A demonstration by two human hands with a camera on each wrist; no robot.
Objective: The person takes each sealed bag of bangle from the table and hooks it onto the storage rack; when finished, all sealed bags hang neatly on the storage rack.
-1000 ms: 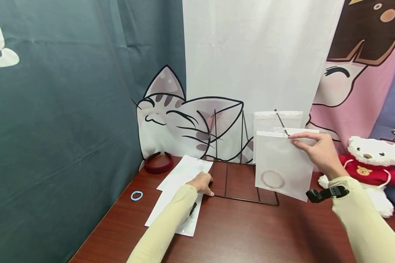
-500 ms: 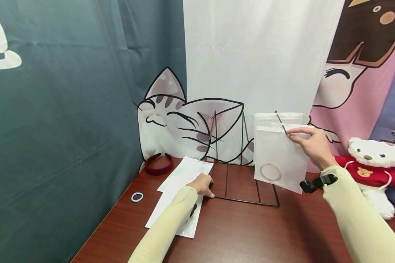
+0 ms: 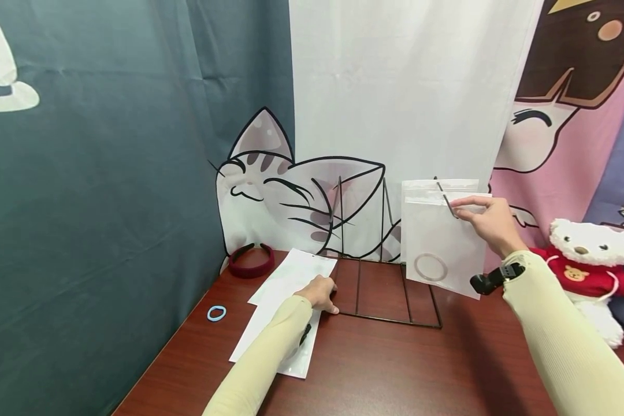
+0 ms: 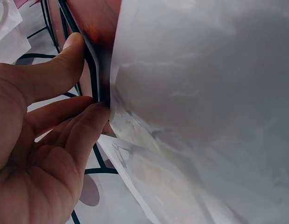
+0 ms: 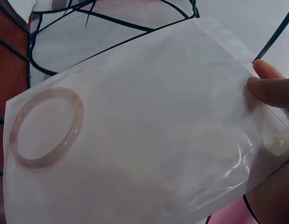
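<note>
My right hand (image 3: 491, 222) pinches the top edge of a translucent zip bag (image 3: 447, 240) between thumb and index finger. A pale pinkish bangle (image 3: 430, 267) lies low inside that bag. The black hook (image 3: 447, 202) of a wire display rack crosses the bag's top strip, and its tip shows in front of the bag. Behind it hangs a second zip bag (image 3: 411, 185). On the left, my left hand (image 3: 318, 292) grips the side of the rack's base (image 3: 385, 319); in the left wrist view the thumb and fingers stand around the black wire (image 4: 92, 63).
Two white bags (image 3: 278, 312) lie overlapping under the left forearm. A dark red headband (image 3: 251, 269) and a light blue ring (image 3: 216, 313) lie on the brown table (image 3: 374, 375). A white plush bear (image 3: 582, 242) sits at the right. Printed curtains hang behind.
My right hand has shifted up and left, carrying the bag with the bangle back along the hook toward the bag behind. The left hand stays on the rack's base.
</note>
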